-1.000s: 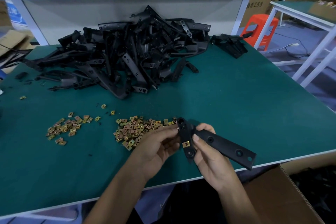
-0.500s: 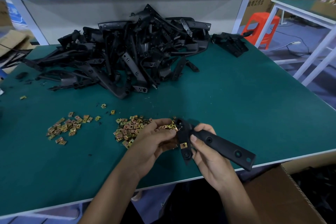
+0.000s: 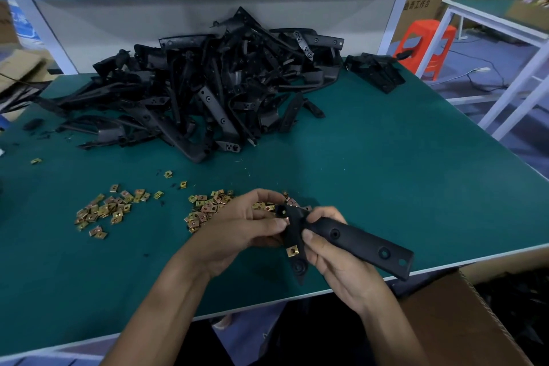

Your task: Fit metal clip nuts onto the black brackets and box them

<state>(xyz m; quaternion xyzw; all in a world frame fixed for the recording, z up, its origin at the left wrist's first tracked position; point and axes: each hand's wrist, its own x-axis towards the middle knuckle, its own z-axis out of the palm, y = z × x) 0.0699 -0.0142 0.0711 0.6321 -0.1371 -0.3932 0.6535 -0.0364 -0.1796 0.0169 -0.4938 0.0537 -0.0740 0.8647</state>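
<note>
My right hand (image 3: 335,258) grips a black bracket (image 3: 359,242) near the table's front edge, its long arm pointing right. One brass clip nut (image 3: 292,252) sits clipped on the bracket's short arm. My left hand (image 3: 246,229) holds a second clip nut (image 3: 287,220) against the bracket's upper end, thumb and fingers curled round it. Loose clip nuts lie in two heaps: one (image 3: 205,211) just behind my left hand, another (image 3: 110,209) further left. A big pile of black brackets (image 3: 208,92) covers the back of the green table (image 3: 386,172).
A cardboard box (image 3: 481,324) with black parts inside stands below the table's front right corner. A smaller clump of black parts (image 3: 375,71) lies at the back right. An orange stool (image 3: 427,47) and a white table frame (image 3: 517,68) stand to the right.
My left hand went to the nut heap and came back to the bracket's upper end with a clip nut. The right hand kept the bracket nearly still.
</note>
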